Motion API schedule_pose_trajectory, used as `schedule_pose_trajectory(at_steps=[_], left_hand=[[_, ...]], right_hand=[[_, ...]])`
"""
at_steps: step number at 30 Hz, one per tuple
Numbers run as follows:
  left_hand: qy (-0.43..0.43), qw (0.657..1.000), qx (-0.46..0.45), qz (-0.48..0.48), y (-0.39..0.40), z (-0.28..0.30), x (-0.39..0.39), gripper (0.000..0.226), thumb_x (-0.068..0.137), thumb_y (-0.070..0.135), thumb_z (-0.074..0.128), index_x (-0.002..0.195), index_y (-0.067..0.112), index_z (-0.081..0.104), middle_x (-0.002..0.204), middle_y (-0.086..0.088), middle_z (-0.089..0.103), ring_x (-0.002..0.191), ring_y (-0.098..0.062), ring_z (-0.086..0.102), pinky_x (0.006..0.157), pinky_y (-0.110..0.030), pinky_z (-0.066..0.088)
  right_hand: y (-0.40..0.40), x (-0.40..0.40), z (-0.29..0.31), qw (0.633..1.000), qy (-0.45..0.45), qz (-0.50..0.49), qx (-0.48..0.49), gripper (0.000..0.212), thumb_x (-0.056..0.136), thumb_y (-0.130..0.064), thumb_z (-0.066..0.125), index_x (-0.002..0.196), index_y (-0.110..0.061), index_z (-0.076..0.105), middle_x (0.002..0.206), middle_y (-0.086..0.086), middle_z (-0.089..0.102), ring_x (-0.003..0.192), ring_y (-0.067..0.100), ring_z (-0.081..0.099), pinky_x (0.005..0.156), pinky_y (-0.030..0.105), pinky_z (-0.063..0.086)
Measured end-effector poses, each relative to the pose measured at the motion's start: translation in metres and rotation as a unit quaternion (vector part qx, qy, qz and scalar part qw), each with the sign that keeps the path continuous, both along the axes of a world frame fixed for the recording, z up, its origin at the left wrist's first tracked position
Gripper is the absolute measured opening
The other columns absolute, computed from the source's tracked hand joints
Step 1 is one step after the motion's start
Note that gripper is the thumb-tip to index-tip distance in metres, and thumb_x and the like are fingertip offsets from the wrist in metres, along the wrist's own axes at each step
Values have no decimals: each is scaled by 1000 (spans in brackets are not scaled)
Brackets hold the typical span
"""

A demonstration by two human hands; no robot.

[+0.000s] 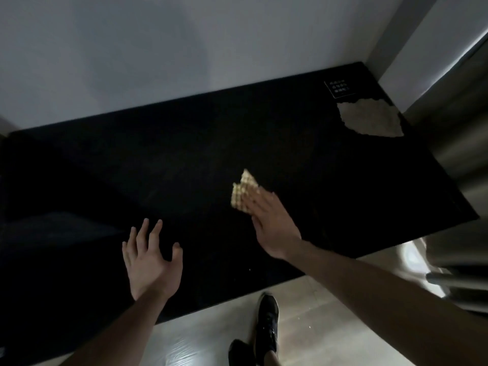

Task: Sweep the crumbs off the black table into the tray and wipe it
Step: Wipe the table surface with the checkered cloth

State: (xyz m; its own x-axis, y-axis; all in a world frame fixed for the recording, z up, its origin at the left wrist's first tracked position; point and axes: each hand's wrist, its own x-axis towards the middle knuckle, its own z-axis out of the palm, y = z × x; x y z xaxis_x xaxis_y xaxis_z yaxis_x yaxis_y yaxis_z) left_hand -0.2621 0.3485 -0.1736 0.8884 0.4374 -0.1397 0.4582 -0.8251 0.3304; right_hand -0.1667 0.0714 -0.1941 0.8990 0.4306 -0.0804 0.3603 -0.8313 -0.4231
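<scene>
The right hand (269, 223) lies flat with its fingers (257, 200) stretched out and pressed down on a yellow waffle-textured cloth (243, 191), which sits bunched beneath and just beyond the fingertips on the black table (158, 167); the fingers are extended rather than curled, so the cloth is pinned under them, not gripped in a fist. The left hand (151, 257) is held nearer the front edge of the table, palm down, fingers spread and released, holding nothing; whether it touches the surface cannot be told. The two hands are well apart, with bare dark tabletop between them. A few pale specks (249, 269) show on the table near the front edge, between the two forearms. At the far right corner lies a second, grey-beige cloth (369, 118), well away from both hands, and just behind it a small black card with white lettering (339, 88), too small to read. The table stands against a white wall (184, 48). Below the front edge, on a pale floor (317, 326), are the person's dark shoes (266, 320). The left part of the table is too dark to make out.
</scene>
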Motion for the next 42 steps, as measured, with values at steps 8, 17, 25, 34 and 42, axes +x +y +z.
schedule_pose_trajectory(at_steps=[8,17,25,34,42], left_hand=[[-10,1000,-10,-7,1,4,-3,65,95,44,54,156,31,34,169,4,21,159,-20,5,131,-47,3],[-19,1000,7,-2,1,-3,-3,65,94,44,54,155,32,34,168,4,22,158,-19,8,130,-47,6],[-24,999,23,4,0,-7,-1,65,94,39,61,154,32,35,167,4,25,158,-20,9,130,-48,8],[-9,1000,15,0,0,-3,2,68,89,46,51,154,32,35,167,5,24,159,-19,7,130,-47,8],[7,1000,25,2,2,-2,4,72,86,51,46,154,33,35,168,6,23,159,-20,8,130,-47,10]], right_hand=[[-69,-145,5,988,-12,156,3,72,91,-6,46,158,-29,35,169,-10,28,160,7,6,129,40,15],[-237,-31,6,966,9,-253,-49,58,96,-39,33,151,-28,51,157,14,49,147,42,41,120,62,27],[-216,-11,9,921,-1,-388,-27,71,92,-43,32,156,-13,44,167,18,32,154,44,25,123,66,17],[-62,-69,8,981,54,161,89,51,111,-12,34,150,-43,46,161,-20,40,155,0,25,130,35,14],[-121,148,22,992,-16,-82,97,46,101,1,49,145,-10,57,155,10,52,147,27,45,124,51,32]])
